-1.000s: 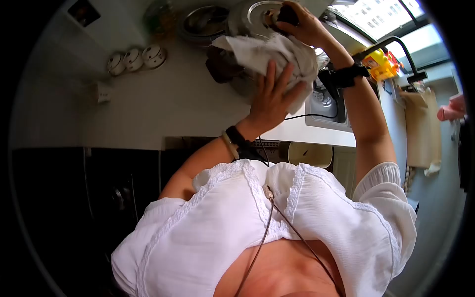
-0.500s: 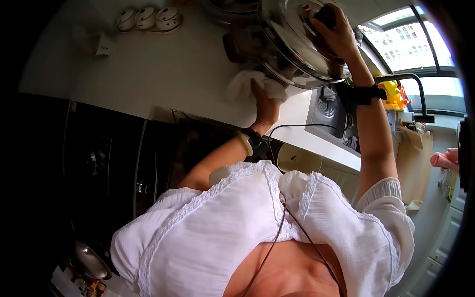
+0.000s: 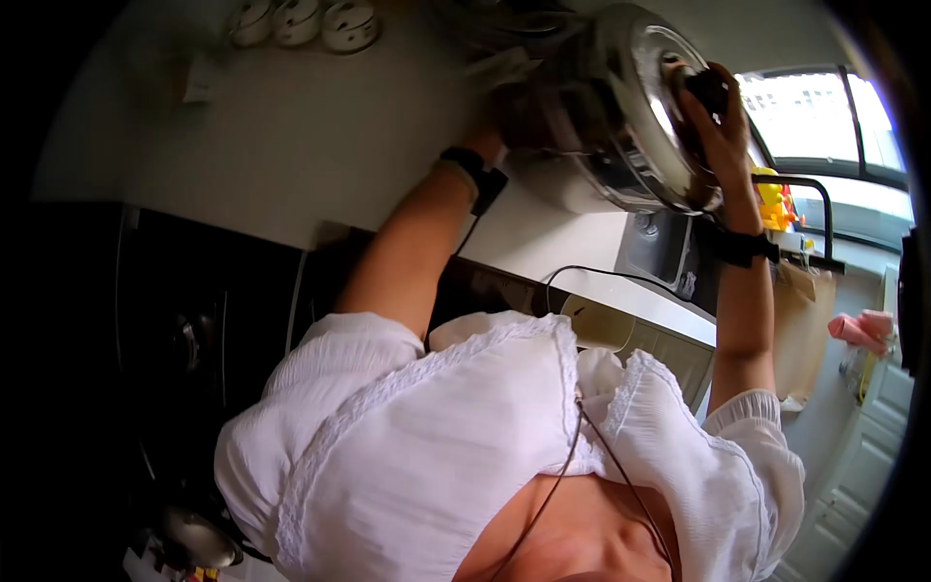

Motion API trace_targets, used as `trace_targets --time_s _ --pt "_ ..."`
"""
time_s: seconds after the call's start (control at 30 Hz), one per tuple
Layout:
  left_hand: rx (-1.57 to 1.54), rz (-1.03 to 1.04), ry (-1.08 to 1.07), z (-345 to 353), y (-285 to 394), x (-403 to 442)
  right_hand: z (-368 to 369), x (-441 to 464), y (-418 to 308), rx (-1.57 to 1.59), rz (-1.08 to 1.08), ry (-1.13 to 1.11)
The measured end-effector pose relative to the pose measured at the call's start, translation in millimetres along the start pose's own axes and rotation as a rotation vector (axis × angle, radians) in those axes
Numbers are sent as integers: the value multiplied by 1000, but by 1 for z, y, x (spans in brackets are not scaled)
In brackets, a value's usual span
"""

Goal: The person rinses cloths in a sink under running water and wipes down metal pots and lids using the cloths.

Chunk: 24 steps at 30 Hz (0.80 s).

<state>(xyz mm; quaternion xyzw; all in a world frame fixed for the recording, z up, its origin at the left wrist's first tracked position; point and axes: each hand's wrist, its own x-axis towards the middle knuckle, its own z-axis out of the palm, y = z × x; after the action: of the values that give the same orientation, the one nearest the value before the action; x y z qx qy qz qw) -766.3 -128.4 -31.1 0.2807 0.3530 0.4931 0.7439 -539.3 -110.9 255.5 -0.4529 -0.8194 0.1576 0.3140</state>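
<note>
My right hand (image 3: 718,121) is wrapped round the dark knob (image 3: 707,91) of a shiny steel lid (image 3: 669,107). The lid sits at the end of a large steel pot (image 3: 606,107), which looks tilted in this wide view; whether it is fully seated I cannot tell. My left hand (image 3: 490,136) reaches to the pot's left side, blurred and in shadow, its fingers mostly hidden. Just beyond it shows a smeared white cloth (image 3: 506,64), which appears to be in that hand.
Three white lidded jars (image 3: 296,21) stand at the back left of the pale counter (image 3: 320,145). A sink (image 3: 655,247) with a black faucet (image 3: 824,199) lies to the right by the window. A black cord (image 3: 606,272) crosses the counter edge. A cream bin (image 3: 599,323) sits below.
My left hand has moved with the cloth away from me and leftward, round the pot's side. My right hand and the lid appear further right and lower; the view has also shifted.
</note>
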Motion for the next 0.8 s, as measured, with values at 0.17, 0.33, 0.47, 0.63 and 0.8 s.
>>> trace_targets --time_s 0.17,0.33,0.47,0.63,0.8 --pt "533 -37 59 -38 -90 -4 7 -5 -22 115 102 2" --pt "-469 123 203 -27 73 -100 -1 1 3 -4 28 32" --pt "1129 707 -225 9 127 -70 -1 2 5 -15 44 48" --pt "1418 915 -114 74 105 -128 -1 3 2 -19 74 53" --pt "1292 1022 30 92 80 -132 -1 4 -5 -29 68 52"
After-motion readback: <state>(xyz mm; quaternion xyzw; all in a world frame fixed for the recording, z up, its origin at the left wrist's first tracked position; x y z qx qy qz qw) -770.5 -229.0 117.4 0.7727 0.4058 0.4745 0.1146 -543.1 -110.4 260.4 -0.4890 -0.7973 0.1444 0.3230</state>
